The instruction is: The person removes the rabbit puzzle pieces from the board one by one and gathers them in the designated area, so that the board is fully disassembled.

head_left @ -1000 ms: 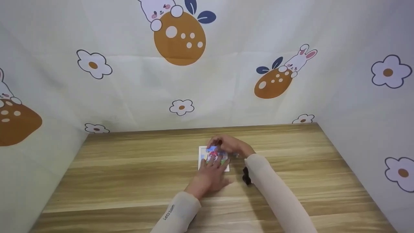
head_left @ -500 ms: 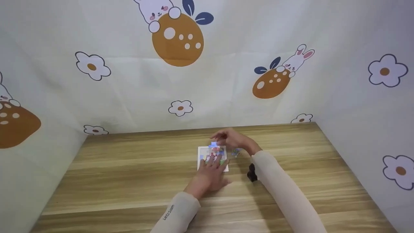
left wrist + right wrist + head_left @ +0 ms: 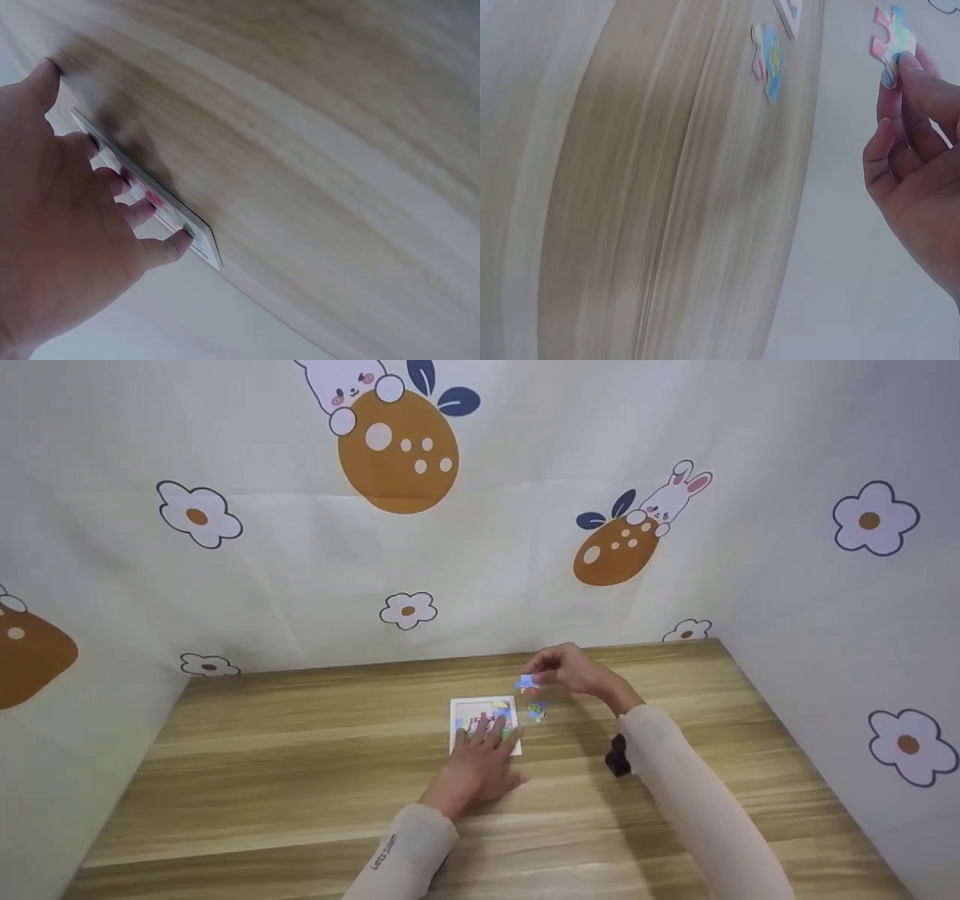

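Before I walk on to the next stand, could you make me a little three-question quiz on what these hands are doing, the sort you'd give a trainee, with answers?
1. True or false: fingers of the left hand rest on the tray.
2. What does the right hand pinch? (a) a pen; (b) a puzzle piece; (c) a cup.
3. Where does the loose piece lie?

Key:
1. True.
2. b.
3. On the table, just right of the tray.
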